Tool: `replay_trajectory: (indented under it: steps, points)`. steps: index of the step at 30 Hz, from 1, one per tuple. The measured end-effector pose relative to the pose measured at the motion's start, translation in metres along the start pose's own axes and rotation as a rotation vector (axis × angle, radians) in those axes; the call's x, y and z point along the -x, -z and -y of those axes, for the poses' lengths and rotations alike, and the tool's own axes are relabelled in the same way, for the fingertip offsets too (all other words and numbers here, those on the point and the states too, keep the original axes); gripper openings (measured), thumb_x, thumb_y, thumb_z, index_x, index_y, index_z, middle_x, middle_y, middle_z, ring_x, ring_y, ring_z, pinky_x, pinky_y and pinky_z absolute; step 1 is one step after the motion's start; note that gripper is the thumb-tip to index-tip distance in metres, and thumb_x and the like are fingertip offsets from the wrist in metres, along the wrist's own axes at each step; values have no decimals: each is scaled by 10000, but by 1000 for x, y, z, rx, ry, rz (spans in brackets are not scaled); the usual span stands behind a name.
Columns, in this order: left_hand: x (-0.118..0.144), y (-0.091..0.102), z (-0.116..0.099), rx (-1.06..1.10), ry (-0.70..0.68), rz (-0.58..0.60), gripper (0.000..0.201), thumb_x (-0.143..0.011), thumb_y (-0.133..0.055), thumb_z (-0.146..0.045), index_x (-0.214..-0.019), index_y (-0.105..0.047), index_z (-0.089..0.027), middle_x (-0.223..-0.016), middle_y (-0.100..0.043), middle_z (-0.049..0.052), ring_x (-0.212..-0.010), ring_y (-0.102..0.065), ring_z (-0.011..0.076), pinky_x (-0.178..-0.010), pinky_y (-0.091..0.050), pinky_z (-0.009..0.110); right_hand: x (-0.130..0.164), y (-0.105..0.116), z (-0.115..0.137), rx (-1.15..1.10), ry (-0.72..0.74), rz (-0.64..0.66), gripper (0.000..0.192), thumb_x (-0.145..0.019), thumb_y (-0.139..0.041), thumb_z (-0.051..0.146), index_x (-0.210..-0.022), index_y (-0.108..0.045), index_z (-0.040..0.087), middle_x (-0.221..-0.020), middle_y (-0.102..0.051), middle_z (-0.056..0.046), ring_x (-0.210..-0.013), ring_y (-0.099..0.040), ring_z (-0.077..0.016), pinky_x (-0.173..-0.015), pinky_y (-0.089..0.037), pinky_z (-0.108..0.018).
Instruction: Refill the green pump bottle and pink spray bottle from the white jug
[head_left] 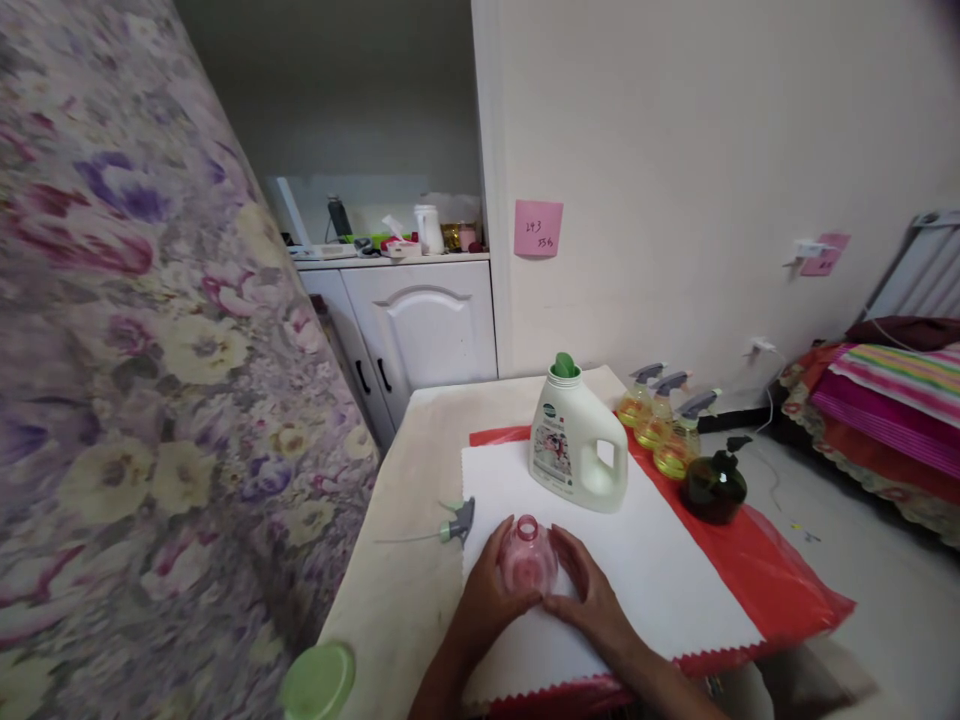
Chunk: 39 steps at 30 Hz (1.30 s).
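A pink see-through spray bottle without its top stands upright on the white sheet, its round neck open. My left hand curves around its left side, fingers against the bottle. On the other side, my right hand cups it, with thumb and fingertips at the bottle. A grey and light green trigger sprayer head with a thin tube lies to the left of my hands. Beyond them stands a large pale green detergent jug, its mouth uncapped and showing a green spout.
Three spray bottles with yellow liquid and a dark green pump bottle line the right side on red plastic. A green cap is at the lower left. A floral curtain hangs left; a white cabinet stands behind.
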<state>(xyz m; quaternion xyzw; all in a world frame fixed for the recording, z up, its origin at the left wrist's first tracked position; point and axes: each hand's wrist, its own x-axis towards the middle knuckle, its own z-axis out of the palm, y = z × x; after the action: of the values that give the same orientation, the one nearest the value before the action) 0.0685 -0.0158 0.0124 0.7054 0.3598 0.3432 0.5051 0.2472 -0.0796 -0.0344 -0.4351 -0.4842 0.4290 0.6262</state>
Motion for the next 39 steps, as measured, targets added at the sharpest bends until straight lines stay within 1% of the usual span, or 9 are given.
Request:
replay_trajectory:
  steps: [3,6,11,15,20,24,28,32,39]
  points:
    - [-1,0,-2,-1,-4,1,881,-627,-792,-290,-1397,-372,-205,-1466,-441,132,-1365,-391,304,-1149,-311,442,0,0,1,-3,-15,14,794,-648,-841,348,-1341,-459,285,-1455,-476,-100,-1362,-411,-291,-1162,-293,-494]
    - [0,0,-7,-13,5,-1,837,-648,-786,-314,-1376,-387,-212,-1434,-475,127,-1335,-432,300,-1127,-352,432,0,0,4,11,-13,28,740,-671,-824,352,-1323,-480,279,-1423,-512,-94,-1338,-446,-287,-1152,-316,-483]
    - [-1,-1,-9,-16,-17,3,857,-637,-809,-391,-1364,-394,-208,-1426,-479,139,-1326,-442,305,-1124,-357,432,0,0,6,28,-8,37,654,-707,-794,379,-1289,-514,278,-1382,-552,-81,-1312,-476,-282,-1144,-332,-472]
    - [-1,-3,-6,9,-29,0,902,-629,-817,-406,-1385,-373,-194,-1440,-457,158,-1331,-433,317,-1114,-371,442,1,0,6,18,-10,35,647,-712,-787,399,-1287,-518,275,-1383,-549,-82,-1313,-474,-285,-1140,-341,-468]
    - [0,-6,-10,-17,-62,-5,844,-614,-831,-378,-1336,-426,-214,-1383,-512,140,-1291,-475,312,-1101,-382,447,4,1,10,58,3,42,661,-733,-773,369,-1320,-481,280,-1409,-521,-89,-1328,-454,-287,-1146,-328,-483]
    - [0,-9,-16,-10,-26,3,865,-575,-854,-346,-1321,-436,-216,-1371,-521,132,-1275,-488,305,-1091,-391,426,5,2,10,157,3,17,714,-735,-770,355,-1364,-441,289,-1451,-477,-90,-1350,-420,-299,-1158,-290,-517]
    - [0,-9,-16,1,8,18,876,-555,-864,-331,-1317,-444,-232,-1358,-537,113,-1258,-503,298,-1082,-400,410,5,3,7,151,-18,3,736,-719,-783,362,-1367,-444,285,-1447,-480,-98,-1343,-429,-305,-1150,-304,-524]
    - [-1,-8,-14,-28,5,0,865,-553,-858,-336,-1311,-458,-226,-1334,-554,114,-1239,-515,305,-1076,-401,423,5,2,6,137,-34,8,740,-720,-782,371,-1369,-439,280,-1448,-479,-98,-1338,-436,-300,-1149,-311,-514]
    - [-3,-8,-17,-22,-12,11,794,-569,-842,-320,-1268,-476,-233,-1292,-576,106,-1193,-546,296,-1031,-442,412,6,3,10,229,-16,9,712,-752,-745,391,-1374,-418,283,-1447,-472,-95,-1340,-426,-298,-1149,-303,-514]
